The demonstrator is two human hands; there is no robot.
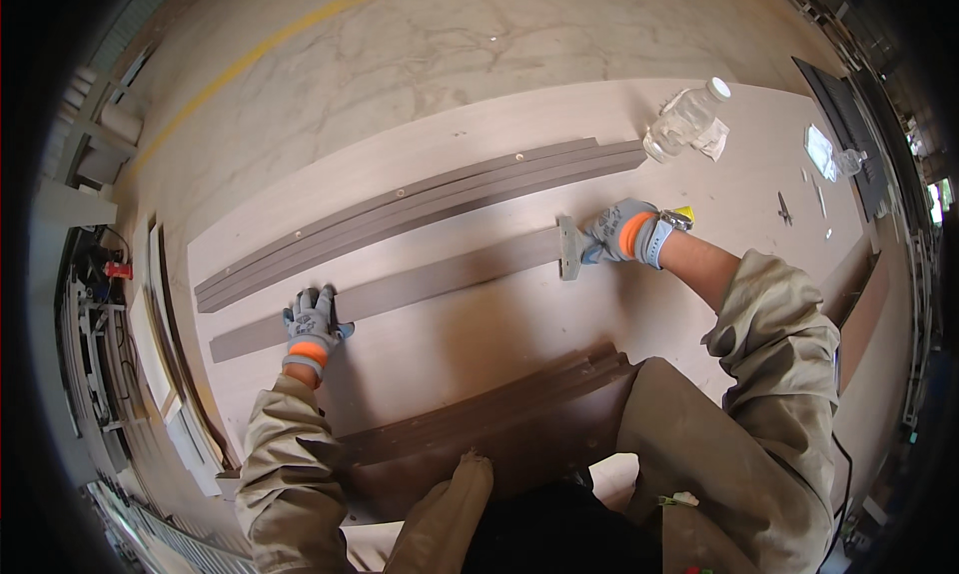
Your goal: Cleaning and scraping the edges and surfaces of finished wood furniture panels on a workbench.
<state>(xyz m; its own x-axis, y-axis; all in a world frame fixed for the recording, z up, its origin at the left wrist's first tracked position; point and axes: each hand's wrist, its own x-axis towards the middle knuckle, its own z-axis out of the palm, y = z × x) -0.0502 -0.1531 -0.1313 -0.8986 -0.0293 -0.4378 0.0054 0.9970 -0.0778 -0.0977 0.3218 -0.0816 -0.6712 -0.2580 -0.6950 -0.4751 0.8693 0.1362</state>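
Observation:
A long dark brown strip [440,276] lies slantwise across the pale table in front of me. My left hand [311,316], in a grey glove with an orange cuff, rests on its left part, fingers spread and pressing down. At the strip's right end, my right hand [611,232], gloved alike, is closed around a scraper [569,248]. The wide flat blade sits across the strip's end; the handle is mostly hidden in the glove. Beyond lies a row of similar brown strips [430,212], side by side. Close to my body is a stack of brown boards [499,414].
A clear bottle with a white cap [689,114] and crumpled white paper [711,139] are at the table's far right. Small metal pieces [785,208] and a black panel [844,124] lie farther right. Boards [165,324] lean along the left side.

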